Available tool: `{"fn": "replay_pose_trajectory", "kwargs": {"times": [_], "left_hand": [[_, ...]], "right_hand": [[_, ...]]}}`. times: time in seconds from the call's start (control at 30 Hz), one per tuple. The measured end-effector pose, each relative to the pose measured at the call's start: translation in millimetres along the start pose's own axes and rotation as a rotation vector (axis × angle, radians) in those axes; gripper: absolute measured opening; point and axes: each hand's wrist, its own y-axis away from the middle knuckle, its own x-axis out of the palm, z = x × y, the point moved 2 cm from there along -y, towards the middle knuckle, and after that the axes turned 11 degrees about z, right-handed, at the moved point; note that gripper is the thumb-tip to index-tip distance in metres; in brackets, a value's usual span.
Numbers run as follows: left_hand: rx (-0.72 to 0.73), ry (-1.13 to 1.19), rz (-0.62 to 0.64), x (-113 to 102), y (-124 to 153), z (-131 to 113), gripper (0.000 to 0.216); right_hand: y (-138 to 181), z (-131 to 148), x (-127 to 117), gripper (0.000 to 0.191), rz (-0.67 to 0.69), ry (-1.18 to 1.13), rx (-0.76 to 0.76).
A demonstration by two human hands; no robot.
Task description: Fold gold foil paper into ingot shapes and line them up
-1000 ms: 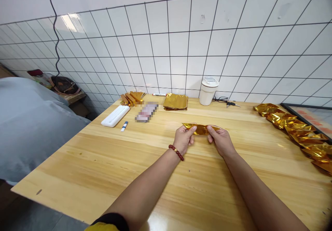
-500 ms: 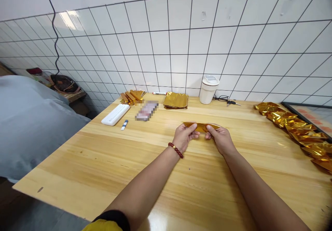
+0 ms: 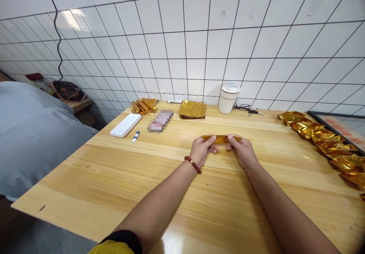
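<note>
Fingers (image 3: 210, 143) over half-hidden gold foil strip (image 3: 221, 138)

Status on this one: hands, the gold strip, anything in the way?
Left hand and right hand both pinch folded gold strip. Strip low over table. Gold sheet stack beyond, apart.

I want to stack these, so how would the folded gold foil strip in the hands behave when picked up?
Probably very light and thin: the gold foil strip is simply pinched at its ends by the left hand and right hand. It likely creases easily, since the folded gold pieces at right look crinkled. Its glossy surface may be slippery.
</note>
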Motion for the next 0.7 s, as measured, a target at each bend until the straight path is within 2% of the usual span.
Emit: {"fn": "replay_pose_trajectory", "kwargs": {"times": [0.47,0.7], "left_hand": [[-0.018,-0.057,-0.090,0.3,1.4,-2.0,0.044],[-0.004,-0.032,-0.009,-0.4,2.0,-3.2,0.052]], "right_hand": [[-0.9,0.2,-0.3,0.044,0.013,0.001,0.047],[-0.3,1.1,-0.3,0.043,-0.041,-0.050,0.022]]}}
